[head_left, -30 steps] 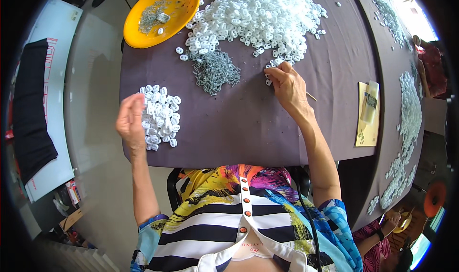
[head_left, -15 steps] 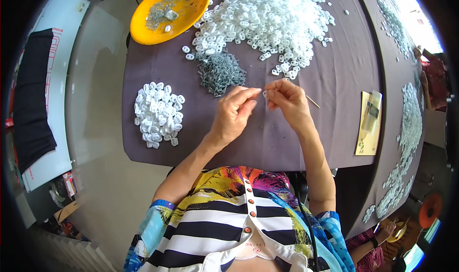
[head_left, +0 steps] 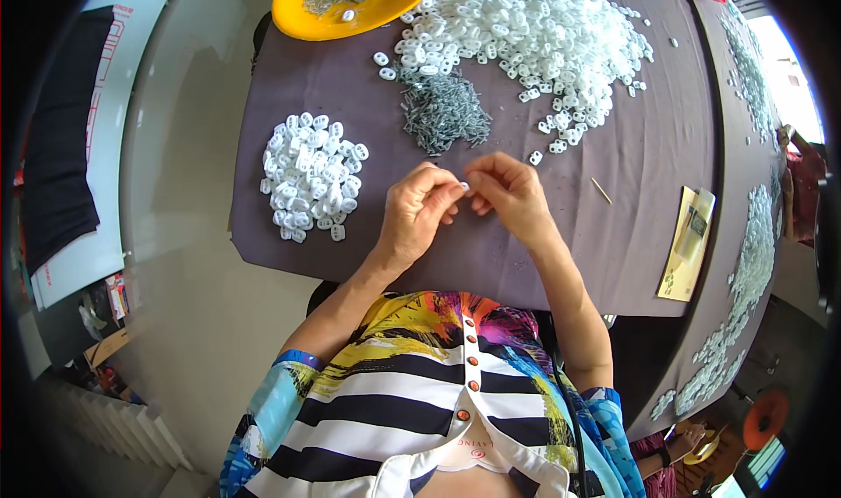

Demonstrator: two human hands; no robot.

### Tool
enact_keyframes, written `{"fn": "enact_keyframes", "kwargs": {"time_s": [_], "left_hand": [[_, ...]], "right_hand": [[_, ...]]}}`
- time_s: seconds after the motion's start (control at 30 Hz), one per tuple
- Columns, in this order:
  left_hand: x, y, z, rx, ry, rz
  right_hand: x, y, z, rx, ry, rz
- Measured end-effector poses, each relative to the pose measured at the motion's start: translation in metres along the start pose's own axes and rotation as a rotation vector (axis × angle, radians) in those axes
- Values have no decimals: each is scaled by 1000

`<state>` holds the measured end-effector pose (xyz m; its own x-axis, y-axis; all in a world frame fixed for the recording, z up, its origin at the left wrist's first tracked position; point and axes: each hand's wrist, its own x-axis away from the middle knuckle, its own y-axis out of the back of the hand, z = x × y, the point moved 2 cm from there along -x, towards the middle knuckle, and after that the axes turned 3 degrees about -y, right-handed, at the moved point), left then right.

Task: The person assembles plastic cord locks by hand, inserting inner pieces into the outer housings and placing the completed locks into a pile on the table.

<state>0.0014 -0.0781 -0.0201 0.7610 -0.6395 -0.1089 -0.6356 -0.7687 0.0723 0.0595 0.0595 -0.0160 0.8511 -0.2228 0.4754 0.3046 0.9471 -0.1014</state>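
My left hand [head_left: 415, 212] and my right hand [head_left: 511, 197] meet over the front of the dark tablecloth, fingers pinched. Between their fingertips is a small white plastic piece [head_left: 464, 185], mostly covered. The left thumb and index finger grip it. The right fingertips are closed right beside it, and whatever they hold is hidden. Just beyond the hands lies a heap of small grey metal pins [head_left: 445, 111]. To the left sits a smaller pile of white oval plastic pieces [head_left: 311, 178]. A large heap of similar two-holed white pieces [head_left: 534, 29] spreads across the far side.
A yellow plate [head_left: 385, 7] with small metal bits stands at the far left. Right of my hands lie a thin wooden stick [head_left: 602, 190] and a yellow card [head_left: 681, 253] under a clear packet. More white pieces [head_left: 753, 253] cover the neighbouring table, where another person's hand [head_left: 688, 441] shows.
My hands have come together, and the white piece that was at the right fingertips is now between both hands. The whole view has shifted slightly.
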Motion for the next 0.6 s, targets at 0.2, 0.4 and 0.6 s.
{"fn": "enact_keyframes", "kwargs": {"time_s": [0.2, 0.4, 0.6], "left_hand": [[18, 16, 11, 358, 377, -168], [14, 23, 14, 482, 422, -243], [14, 22, 19, 507, 343, -238]], "right_hand": [[-19, -19, 12, 791, 601, -226], [-29, -33, 16, 1033, 573, -224], [-32, -40, 13, 1164, 568, -224]]}}
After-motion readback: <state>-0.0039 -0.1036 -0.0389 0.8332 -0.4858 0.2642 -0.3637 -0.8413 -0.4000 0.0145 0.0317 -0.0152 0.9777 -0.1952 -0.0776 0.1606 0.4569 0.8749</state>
